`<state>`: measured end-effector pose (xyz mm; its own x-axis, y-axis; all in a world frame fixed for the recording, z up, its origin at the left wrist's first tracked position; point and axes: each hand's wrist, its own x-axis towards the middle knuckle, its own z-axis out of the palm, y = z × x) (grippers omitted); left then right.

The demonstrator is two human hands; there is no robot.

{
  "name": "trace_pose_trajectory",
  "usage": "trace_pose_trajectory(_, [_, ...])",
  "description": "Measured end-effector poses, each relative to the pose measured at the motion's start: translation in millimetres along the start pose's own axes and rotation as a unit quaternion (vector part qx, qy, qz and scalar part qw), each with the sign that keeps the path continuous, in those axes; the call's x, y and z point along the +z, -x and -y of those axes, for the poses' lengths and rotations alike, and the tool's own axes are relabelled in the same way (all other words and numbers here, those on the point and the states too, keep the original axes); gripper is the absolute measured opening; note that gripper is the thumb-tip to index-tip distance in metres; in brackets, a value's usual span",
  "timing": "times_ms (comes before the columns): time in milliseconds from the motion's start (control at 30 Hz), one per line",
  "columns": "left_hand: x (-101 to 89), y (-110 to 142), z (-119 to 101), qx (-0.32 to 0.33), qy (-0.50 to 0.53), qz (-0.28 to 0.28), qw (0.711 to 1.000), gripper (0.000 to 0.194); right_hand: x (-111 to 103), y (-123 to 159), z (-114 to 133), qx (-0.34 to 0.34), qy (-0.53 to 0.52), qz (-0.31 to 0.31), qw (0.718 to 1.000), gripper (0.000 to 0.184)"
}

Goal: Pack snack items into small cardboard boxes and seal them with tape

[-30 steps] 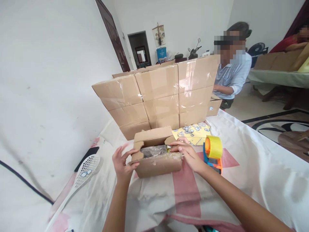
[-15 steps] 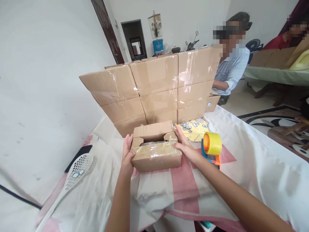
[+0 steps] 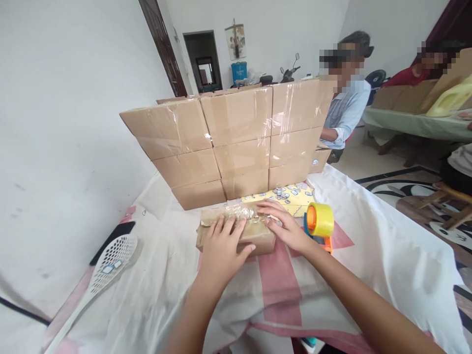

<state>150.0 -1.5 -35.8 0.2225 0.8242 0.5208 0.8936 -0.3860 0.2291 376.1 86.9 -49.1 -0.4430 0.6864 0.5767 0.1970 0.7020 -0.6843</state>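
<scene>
A small cardboard box [image 3: 258, 238] sits on the cloth-covered table before me, its top flaps folded down and clear tape across the top. My left hand [image 3: 226, 243] lies over the box's left part, fingers spread on the lid and thumb out to the right. At the box's right end, my right hand [image 3: 283, 226] rests with its fingers stretched over the top flap. Just right of that hand stands a tape dispenser [image 3: 320, 221] with a yellow roll and orange and blue parts.
Several taped cardboard boxes [image 3: 239, 142] form a wall behind the small box. Left lies a white perforated racket [image 3: 114, 255]. A yellow patterned sheet [image 3: 295, 196] lies beyond my right hand. Another person [image 3: 346, 108] is behind the stack; a second person [image 3: 409, 73] is at a farther table.
The box's top flaps, raised with a gap between them before, are now folded down. My left hand moved from the box's left side onto its top; my right hand now lies flatter.
</scene>
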Motion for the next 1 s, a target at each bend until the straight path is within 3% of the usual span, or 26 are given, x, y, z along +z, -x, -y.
trace_pose_trajectory(200, [11.8, -5.2, -9.1, -0.012, 0.012, -0.036, 0.999, 0.057, -42.0, 2.9, 4.3, 0.033, 0.121, -0.116, 0.985, 0.022])
trace_pose_trajectory(300, [15.9, -3.6, -13.8, -0.038, 0.017, -0.041, 0.998, 0.055, -44.8, 2.1, 9.9, 0.032, 0.114, -0.056, 0.991, 0.02])
trace_pose_trajectory(400, [21.7, -0.7, -16.5, -0.047, 0.041, -0.061, 0.996, 0.055, -32.2, -2.0, 14.1, 0.037, 0.077, 0.029, 0.996, 0.02])
trace_pose_trajectory(467, [24.6, 0.4, -16.7, -0.044, 0.052, -0.075, 0.995, 0.055, -24.1, -6.9, 15.7, 0.046, 0.061, 0.052, 0.996, 0.017])
trace_pose_trajectory(633, [27.4, 1.8, -15.5, -0.032, 0.001, -0.053, 0.998, 0.058, -18.3, -20.5, 21.9, 0.06, 0.081, 0.069, 0.992, 0.015])
trace_pose_trajectory(833, [18.7, 0.1, -24.3, -0.029, -0.105, -0.027, 0.994, 0.055, -13.1, -22.5, 35.5, -0.051, 0.196, 0.057, 0.978, 0.018])
trace_pose_trajectory(1000, [8.0, -3.0, -37.3, -0.048, -0.185, 0.017, 0.981, 0.051, -8.9, -19.0, 41.9, -0.059, 0.263, 0.069, 0.961, 0.018])
